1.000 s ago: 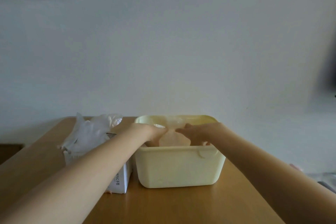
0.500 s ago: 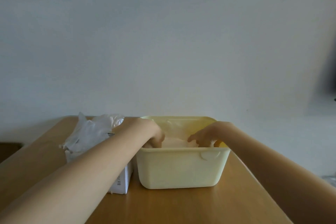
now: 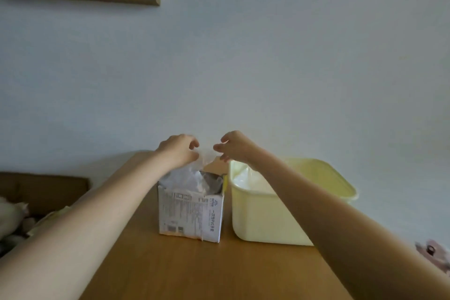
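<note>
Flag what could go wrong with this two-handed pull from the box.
1. Neither the left hand nor the right hand steadies the box, so the upward pull may lift or tip it against the yellow bin.
2. The thin clear plastic pinched between them may tear or drag more out.

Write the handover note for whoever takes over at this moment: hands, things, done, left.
Left hand: pinches a clear sheet above the open box.
Right hand: pinches the same sheet from the other side.
Things: box stands on the table, yellow bin close on its right.
Done: bin holds a clear lining; sheet is partly out of the box.
Left: probably draw the sheet fully free.
</note>
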A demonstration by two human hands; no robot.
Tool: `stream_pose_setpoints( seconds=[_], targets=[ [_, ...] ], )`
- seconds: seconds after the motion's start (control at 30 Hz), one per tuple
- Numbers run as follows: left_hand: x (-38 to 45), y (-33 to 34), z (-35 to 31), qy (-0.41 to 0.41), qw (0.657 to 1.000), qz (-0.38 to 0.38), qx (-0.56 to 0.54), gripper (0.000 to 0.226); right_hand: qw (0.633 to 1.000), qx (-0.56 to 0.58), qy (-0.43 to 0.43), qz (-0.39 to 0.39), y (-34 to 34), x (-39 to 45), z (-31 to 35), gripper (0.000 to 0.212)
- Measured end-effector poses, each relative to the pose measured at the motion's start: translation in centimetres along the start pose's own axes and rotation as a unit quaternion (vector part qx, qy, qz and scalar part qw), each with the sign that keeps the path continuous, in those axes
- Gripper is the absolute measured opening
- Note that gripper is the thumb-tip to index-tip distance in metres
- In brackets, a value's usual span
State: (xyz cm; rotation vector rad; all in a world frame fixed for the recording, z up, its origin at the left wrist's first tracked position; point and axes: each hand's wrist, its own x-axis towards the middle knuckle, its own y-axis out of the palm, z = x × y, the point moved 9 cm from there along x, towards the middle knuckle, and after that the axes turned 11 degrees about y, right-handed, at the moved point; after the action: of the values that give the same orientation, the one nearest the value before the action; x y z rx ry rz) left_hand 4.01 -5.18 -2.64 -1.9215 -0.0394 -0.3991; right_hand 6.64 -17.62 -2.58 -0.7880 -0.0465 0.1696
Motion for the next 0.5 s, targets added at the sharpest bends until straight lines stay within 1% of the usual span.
stream_pose_setpoints(
  seconds=[0.07, 0.1, 0.13, 0.17, 0.2, 0.27, 0.3, 0.4, 0.5],
  targets=[
    [-0.7, 0.2, 0.8, -0.015, 0.999, -0.007, -0.033, 0.035, 0.999, 0.033, 0.030, 0.007, 2.0, 0.3, 0.2, 0.037],
    [-0.9, 0.3, 1.0, -0.015, 0.999, -0.009, -0.046, 0.036, 0.999, 0.040, 0.032, 0.009, 2.8, 0.5, 0.4, 0.029],
    [-0.9, 0.5, 1.0, -0.010, 0.998, -0.010, -0.054, 0.037, 0.998, 0.046, 0.031, 0.005, 3.2, 0.7, 0.6, 0.015],
    [-0.9, 0.7, 0.8, -0.005, 0.998, -0.004, -0.060, 0.037, 0.998, 0.051, 0.023, -0.007, 3.1, 0.8, 0.8, 0.010],
    [-0.9, 0.8, 0.6, 0.002, 0.998, 0.000, -0.065, 0.032, 0.998, 0.051, 0.011, -0.019, 2.8, 1.1, 1.1, 0.021],
    [-0.9, 1.2, 0.7, 0.013, 0.997, 0.008, -0.074, 0.008, 0.998, 0.036, -0.015, -0.041, 2.1, 0.9, 1.7, 0.030],
    [-1.0, 1.4, 0.9, 0.014, 0.997, 0.010, -0.075, 0.010, 0.998, 0.026, -0.025, -0.048, 1.5, 0.6, 1.7, 0.030],
    [-1.4, 2.3, 1.6, 0.015, 0.998, 0.030, -0.050, 0.028, 0.997, 0.002, -0.039, -0.068, -0.2, -0.1, 1.3, 0.026],
    [-2.0, 3.1, 1.7, 0.020, 0.998, 0.056, -0.011, 0.019, 0.994, 0.032, -0.034, -0.099, -2.2, -0.3, 0.2, 0.010]
  ],
)
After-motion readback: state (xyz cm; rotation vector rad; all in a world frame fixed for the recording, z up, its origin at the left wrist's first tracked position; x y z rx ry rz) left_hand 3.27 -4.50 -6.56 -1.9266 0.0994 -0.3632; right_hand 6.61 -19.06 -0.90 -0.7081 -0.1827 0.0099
